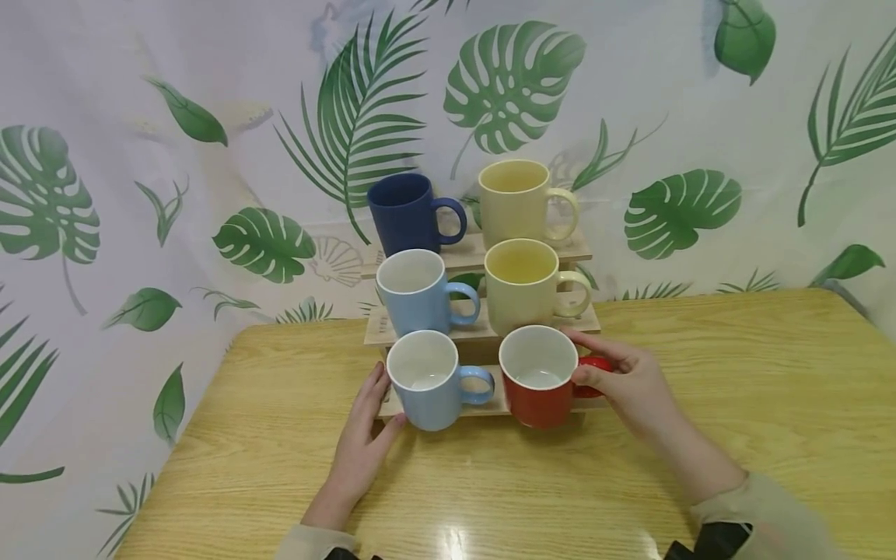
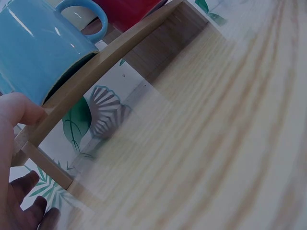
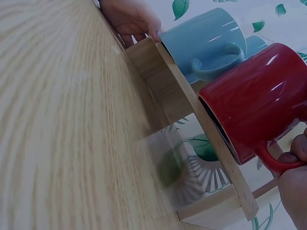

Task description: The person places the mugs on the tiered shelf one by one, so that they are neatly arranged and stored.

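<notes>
A red mug [image 1: 537, 400] with a white inside stands at the right of the lowest board of a wooden tiered rack [image 1: 483, 408]. My right hand [image 1: 640, 389] pinches the mug's handle between thumb and fingers; in the right wrist view those fingers [image 3: 293, 165] are at the handle. At the left end of the same board, my left hand [image 1: 364, 435] holds the rack, thumb at the front edge and fingers round the end. The left wrist view shows the thumb [image 2: 24, 109] on the board, below a light blue mug [image 2: 38, 52], with the other fingers lower down.
On the middle board are another light blue mug [image 1: 416, 307] and a pale yellow mug [image 1: 521, 299]. The top board carries a dark blue mug [image 1: 402, 218] and a second yellow mug [image 1: 514, 206]. The rack stands on a wooden table [image 1: 735, 373] before a leaf-patterned cloth [image 1: 546, 101].
</notes>
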`<action>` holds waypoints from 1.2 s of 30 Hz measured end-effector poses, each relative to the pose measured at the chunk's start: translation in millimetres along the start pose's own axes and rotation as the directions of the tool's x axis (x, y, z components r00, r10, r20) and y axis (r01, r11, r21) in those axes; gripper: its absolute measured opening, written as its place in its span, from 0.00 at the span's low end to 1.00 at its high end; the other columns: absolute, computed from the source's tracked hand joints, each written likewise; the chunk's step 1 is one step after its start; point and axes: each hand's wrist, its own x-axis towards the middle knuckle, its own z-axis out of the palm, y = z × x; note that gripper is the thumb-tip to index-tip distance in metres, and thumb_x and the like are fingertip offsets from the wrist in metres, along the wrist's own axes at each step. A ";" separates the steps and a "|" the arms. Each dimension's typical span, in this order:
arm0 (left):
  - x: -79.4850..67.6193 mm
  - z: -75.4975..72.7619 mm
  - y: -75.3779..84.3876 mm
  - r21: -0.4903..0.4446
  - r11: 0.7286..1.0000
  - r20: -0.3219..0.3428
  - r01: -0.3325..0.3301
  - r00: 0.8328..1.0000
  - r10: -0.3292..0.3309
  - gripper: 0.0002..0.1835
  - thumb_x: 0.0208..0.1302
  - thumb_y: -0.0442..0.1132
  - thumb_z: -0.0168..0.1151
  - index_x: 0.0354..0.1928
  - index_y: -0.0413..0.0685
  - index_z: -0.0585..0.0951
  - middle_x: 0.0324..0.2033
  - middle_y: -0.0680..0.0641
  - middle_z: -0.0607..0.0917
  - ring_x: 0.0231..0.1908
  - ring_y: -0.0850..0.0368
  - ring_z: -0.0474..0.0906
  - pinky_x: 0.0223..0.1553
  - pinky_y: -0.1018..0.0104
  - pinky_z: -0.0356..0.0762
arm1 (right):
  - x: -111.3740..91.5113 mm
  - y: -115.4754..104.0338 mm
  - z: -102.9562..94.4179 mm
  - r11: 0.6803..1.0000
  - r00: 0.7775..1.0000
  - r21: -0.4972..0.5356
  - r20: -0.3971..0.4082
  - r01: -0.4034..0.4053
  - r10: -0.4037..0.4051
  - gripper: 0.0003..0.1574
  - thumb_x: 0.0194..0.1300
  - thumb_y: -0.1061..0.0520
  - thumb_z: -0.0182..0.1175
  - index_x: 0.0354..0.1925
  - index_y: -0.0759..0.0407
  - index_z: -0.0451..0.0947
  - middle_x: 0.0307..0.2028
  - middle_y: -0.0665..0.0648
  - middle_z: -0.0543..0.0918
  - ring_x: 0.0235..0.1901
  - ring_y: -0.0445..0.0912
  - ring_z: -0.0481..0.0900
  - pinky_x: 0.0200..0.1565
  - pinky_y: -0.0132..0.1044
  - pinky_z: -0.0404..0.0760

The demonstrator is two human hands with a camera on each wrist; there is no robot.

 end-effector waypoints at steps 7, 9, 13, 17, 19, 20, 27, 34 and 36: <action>-0.5 0.4 2.3 -0.008 1.000 0.006 0.013 1.000 -0.013 0.31 0.67 0.35 0.58 0.70 0.38 0.62 0.72 0.41 0.55 0.69 0.45 0.53 0.51 0.58 0.73 | 0.8 5.0 2.4 0.999 1.000 0.031 -0.004 0.020 -0.020 0.25 0.60 0.71 0.62 0.54 0.56 0.81 0.43 0.52 0.86 0.37 0.42 0.83 0.39 0.35 0.82; -0.5 0.5 2.6 -0.010 1.000 0.006 0.014 1.000 -0.014 0.31 0.67 0.35 0.58 0.70 0.37 0.62 0.72 0.41 0.54 0.69 0.45 0.53 0.51 0.58 0.73 | 0.8 6.5 2.6 0.999 1.000 0.032 -0.002 0.027 -0.027 0.25 0.60 0.70 0.62 0.55 0.57 0.81 0.43 0.52 0.86 0.37 0.42 0.83 0.39 0.35 0.82; -0.7 0.7 3.3 -0.007 1.000 0.007 0.017 1.000 -0.017 0.32 0.67 0.34 0.59 0.70 0.37 0.62 0.72 0.41 0.55 0.69 0.45 0.53 0.51 0.59 0.73 | -0.6 7.5 3.4 0.999 0.999 0.015 -0.016 0.034 -0.034 0.25 0.60 0.69 0.62 0.56 0.57 0.80 0.43 0.52 0.86 0.38 0.43 0.83 0.39 0.35 0.82; 0.0 0.8 4.5 0.000 1.000 0.010 0.013 1.000 -0.013 0.32 0.67 0.34 0.59 0.70 0.36 0.62 0.72 0.40 0.55 0.69 0.45 0.53 0.52 0.60 0.73 | -2.9 6.7 4.9 0.999 0.998 -0.016 -0.052 0.029 -0.030 0.25 0.60 0.69 0.62 0.56 0.58 0.80 0.43 0.51 0.86 0.39 0.43 0.84 0.39 0.35 0.82; 0.6 0.6 5.0 -0.001 1.000 0.012 0.010 1.000 -0.010 0.31 0.67 0.34 0.58 0.70 0.36 0.61 0.72 0.40 0.55 0.69 0.44 0.53 0.51 0.61 0.74 | -3.8 6.3 6.3 0.999 0.997 -0.034 -0.068 0.030 -0.032 0.26 0.60 0.70 0.63 0.57 0.59 0.79 0.43 0.51 0.86 0.39 0.42 0.84 0.39 0.35 0.82; 1.0 0.5 5.2 -0.002 1.000 0.011 0.009 1.000 -0.009 0.31 0.67 0.34 0.58 0.70 0.36 0.61 0.72 0.40 0.55 0.69 0.44 0.53 0.51 0.61 0.74 | -4.1 6.2 7.0 0.999 0.997 -0.043 -0.074 0.028 -0.031 0.26 0.60 0.70 0.63 0.57 0.60 0.78 0.43 0.51 0.86 0.39 0.42 0.84 0.39 0.36 0.82; 2.7 0.8 4.3 0.005 1.000 0.017 0.008 1.000 -0.008 0.32 0.67 0.34 0.58 0.70 0.36 0.61 0.72 0.39 0.54 0.69 0.44 0.53 0.53 0.57 0.73 | -5.2 5.7 7.1 0.995 0.997 -0.096 -0.076 0.005 -0.013 0.28 0.61 0.69 0.62 0.60 0.63 0.75 0.45 0.50 0.85 0.41 0.42 0.83 0.40 0.36 0.82; 2.1 0.8 1.1 -0.005 1.000 0.014 0.012 1.000 -0.012 0.32 0.67 0.35 0.58 0.70 0.36 0.61 0.72 0.41 0.54 0.70 0.45 0.52 0.53 0.58 0.73 | -7.2 0.5 -8.7 0.920 1.000 -0.393 0.015 0.001 0.005 0.26 0.69 0.62 0.56 0.64 0.60 0.71 0.53 0.42 0.79 0.46 0.37 0.79 0.46 0.29 0.78; 1.0 0.3 -0.6 -0.011 1.000 0.013 0.015 1.000 -0.015 0.32 0.67 0.35 0.58 0.70 0.36 0.61 0.72 0.41 0.53 0.70 0.45 0.52 0.53 0.58 0.72 | -8.7 -2.6 -15.5 0.861 1.000 -0.509 0.004 -0.003 0.006 0.24 0.72 0.58 0.53 0.64 0.58 0.71 0.56 0.44 0.77 0.48 0.35 0.77 0.47 0.26 0.75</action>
